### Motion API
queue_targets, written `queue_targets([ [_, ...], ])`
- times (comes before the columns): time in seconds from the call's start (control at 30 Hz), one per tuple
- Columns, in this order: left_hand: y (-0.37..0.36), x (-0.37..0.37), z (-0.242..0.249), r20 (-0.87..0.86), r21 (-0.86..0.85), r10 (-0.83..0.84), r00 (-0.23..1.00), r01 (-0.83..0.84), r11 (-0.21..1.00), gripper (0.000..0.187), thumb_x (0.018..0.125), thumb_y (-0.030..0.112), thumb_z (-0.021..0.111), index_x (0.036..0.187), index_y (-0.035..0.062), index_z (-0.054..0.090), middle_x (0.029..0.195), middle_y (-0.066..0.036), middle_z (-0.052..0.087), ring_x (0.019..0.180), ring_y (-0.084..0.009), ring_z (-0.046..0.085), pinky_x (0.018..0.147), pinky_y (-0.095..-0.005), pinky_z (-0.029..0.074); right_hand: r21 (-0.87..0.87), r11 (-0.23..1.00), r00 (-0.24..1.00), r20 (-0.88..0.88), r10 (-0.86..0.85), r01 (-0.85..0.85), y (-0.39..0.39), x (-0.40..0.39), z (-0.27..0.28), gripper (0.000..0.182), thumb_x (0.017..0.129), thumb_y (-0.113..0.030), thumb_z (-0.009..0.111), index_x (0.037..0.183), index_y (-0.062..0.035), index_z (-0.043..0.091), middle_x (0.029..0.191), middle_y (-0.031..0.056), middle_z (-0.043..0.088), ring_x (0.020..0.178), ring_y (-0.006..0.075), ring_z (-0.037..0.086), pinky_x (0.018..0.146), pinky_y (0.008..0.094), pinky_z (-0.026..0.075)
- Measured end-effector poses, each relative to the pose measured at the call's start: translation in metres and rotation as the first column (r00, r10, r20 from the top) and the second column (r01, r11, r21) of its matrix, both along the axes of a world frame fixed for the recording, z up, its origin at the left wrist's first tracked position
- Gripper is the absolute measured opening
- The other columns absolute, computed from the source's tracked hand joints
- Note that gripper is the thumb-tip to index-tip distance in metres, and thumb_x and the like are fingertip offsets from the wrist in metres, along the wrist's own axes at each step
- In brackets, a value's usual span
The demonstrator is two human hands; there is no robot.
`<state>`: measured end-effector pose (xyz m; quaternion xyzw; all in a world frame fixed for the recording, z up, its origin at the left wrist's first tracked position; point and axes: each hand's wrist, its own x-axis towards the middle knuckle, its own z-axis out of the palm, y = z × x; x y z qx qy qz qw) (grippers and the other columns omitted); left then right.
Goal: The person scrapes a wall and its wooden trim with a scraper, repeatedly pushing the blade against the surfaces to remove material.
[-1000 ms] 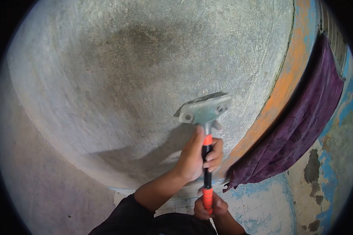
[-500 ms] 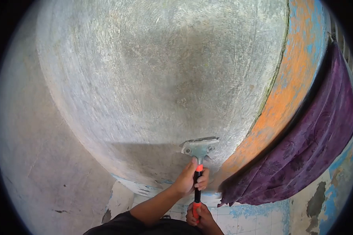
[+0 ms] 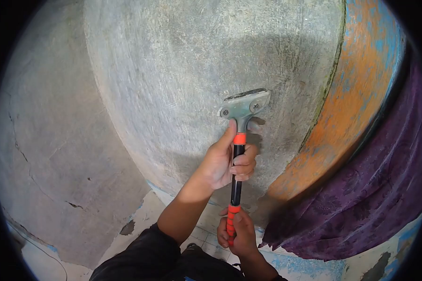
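Observation:
A long-handled scraper points up the wall, its wide metal head with two screws and its dark blade edge close against the grey surface. My left hand wraps round the upper black shaft just under the head, thumb laid along the orange collar. Lower down, my right hand grips the orange ribbed end of the handle. Behind the tool rises the grey, scratched wall, rough and patchy.
To the right of the grey wall runs an orange and blue worn paint strip. A purple cloth hangs at the lower right. Another grey wall with cracks is on the left. White floor tiles show below.
Both hands have moved the scraper upward along the wall, its head now higher. The view has shifted, with the purple cloth now lower.

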<state>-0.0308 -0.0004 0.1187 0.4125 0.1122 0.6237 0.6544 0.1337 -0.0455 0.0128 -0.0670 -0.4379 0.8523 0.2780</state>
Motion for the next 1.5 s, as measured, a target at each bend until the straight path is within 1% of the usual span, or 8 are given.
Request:
queue_targets([
  [0.17, -0.003, -0.001, 0.013, -0.171, -0.06, 0.051, 0.984, -0.062, 0.996, 0.073, 0.089, 0.078, 0.021, 0.056, 0.0151, 0.036, 0.046, 0.005, 0.031, 0.039, -0.0077, 0.032, 0.042, -0.0229, 0.032, 0.075, 0.994, 0.996, 0.025, -0.083, 0.081, -0.004, -0.004, 0.006, 0.039, 0.104, -0.036, 0.036, 0.113, -0.0012, 0.049, 0.059, 0.0041, 0.044, 0.042, 0.0099, 0.041, 0.042, 0.0243, 0.034],
  [0.37, 0.004, -0.012, -0.003, -0.109, 0.1, -0.09, 0.99, 0.101, 0.99, 0.064, 0.097, 0.066, 0.02, 0.093, 0.0113, 0.053, 0.053, 0.004, 0.033, 0.04, -0.0057, 0.03, 0.041, -0.0225, 0.031, 0.143, 0.978, 0.986, 0.048, -0.162, 0.153, -0.012, -0.011, -0.001, 0.034, 0.104, -0.035, 0.039, 0.11, -0.0027, 0.048, 0.059, 0.0031, 0.043, 0.043, 0.0095, 0.041, 0.042, 0.0239, 0.034],
  [0.53, 0.0, -0.017, 0.014, -0.206, -0.015, -0.094, 0.974, 0.093, 0.996, 0.074, 0.087, 0.08, 0.019, 0.055, 0.0154, 0.035, 0.046, 0.004, 0.032, 0.04, -0.0083, 0.032, 0.043, -0.0227, 0.032, 0.145, 0.973, 0.98, 0.063, -0.189, 0.178, -0.013, -0.02, 0.004, 0.032, 0.103, -0.034, 0.04, 0.108, -0.0037, 0.047, 0.059, 0.0029, 0.042, 0.043, 0.0092, 0.041, 0.042, 0.024, 0.034],
  [0.93, 0.005, -0.037, 0.004, -0.19, -0.016, -0.236, 0.953, 0.237, 0.971, 0.068, 0.094, 0.071, 0.019, 0.082, 0.0129, 0.051, 0.054, 0.004, 0.032, 0.043, -0.0082, 0.033, 0.045, -0.0249, 0.035, 0.143, 0.935, 0.945, 0.01, -0.328, 0.324, -0.034, -0.049, -0.008, 0.037, 0.103, -0.039, 0.038, 0.109, -0.0036, 0.046, 0.057, 0.0054, 0.042, 0.043, 0.0113, 0.039, 0.041, 0.026, 0.034],
  [1.23, 0.002, -0.044, 0.024, -0.269, -0.014, -0.297, 0.916, 0.305, 0.952, 0.076, 0.09, 0.077, 0.021, 0.055, 0.0123, 0.038, 0.049, 0.003, 0.034, 0.044, -0.0086, 0.037, 0.047, -0.0258, 0.038, -0.098, 0.963, 0.943, -0.2, -0.265, 0.25, -0.049, -0.07, -0.013, 0.046, 0.101, -0.048, 0.038, 0.113, -0.0033, 0.047, 0.056, 0.0059, 0.04, 0.039, 0.0127, 0.035, 0.038, 0.0281, 0.03],
  [1.33, 0.001, -0.047, 0.022, -0.243, -0.02, -0.344, 0.907, 0.35, 0.936, 0.074, 0.09, 0.076, 0.022, 0.058, 0.0121, 0.04, 0.05, 0.002, 0.036, 0.043, -0.0087, 0.036, 0.047, -0.0261, 0.038, -0.113, 0.954, 0.929, -0.223, -0.296, 0.277, -0.055, -0.074, -0.01, 0.045, 0.102, -0.045, 0.037, 0.113, -0.0034, 0.047, 0.056, 0.0049, 0.039, 0.039, 0.0122, 0.035, 0.037, 0.0278, 0.029],
  [1.43, 0.004, -0.046, 0.001, -0.119, 0.021, -0.424, 0.898, 0.429, 0.903, 0.052, 0.097, 0.064, 0.03, 0.12, 0.0187, 0.042, 0.057, 0.004, 0.037, 0.044, -0.006, 0.036, 0.044, -0.024, 0.035, -0.152, 0.937, 0.913, -0.222, -0.342, 0.314, -0.066, -0.081, -0.024, 0.045, 0.102, -0.046, 0.037, 0.114, -0.0039, 0.047, 0.056, 0.0048, 0.039, 0.039, 0.012, 0.036, 0.037, 0.0277, 0.029],
  [1.5, 0.001, -0.048, -0.001, -0.111, 0.023, -0.437, 0.892, 0.442, 0.897, 0.051, 0.097, 0.063, 0.031, 0.12, 0.0191, 0.042, 0.058, 0.004, 0.038, 0.044, -0.0061, 0.036, 0.045, -0.0239, 0.035, -0.133, 0.922, 0.898, -0.215, -0.384, 0.363, -0.07, -0.087, -0.024, 0.044, 0.102, -0.045, 0.037, 0.115, -0.0041, 0.048, 0.056, 0.0047, 0.039, 0.039, 0.012, 0.035, 0.037, 0.0274, 0.029],
])
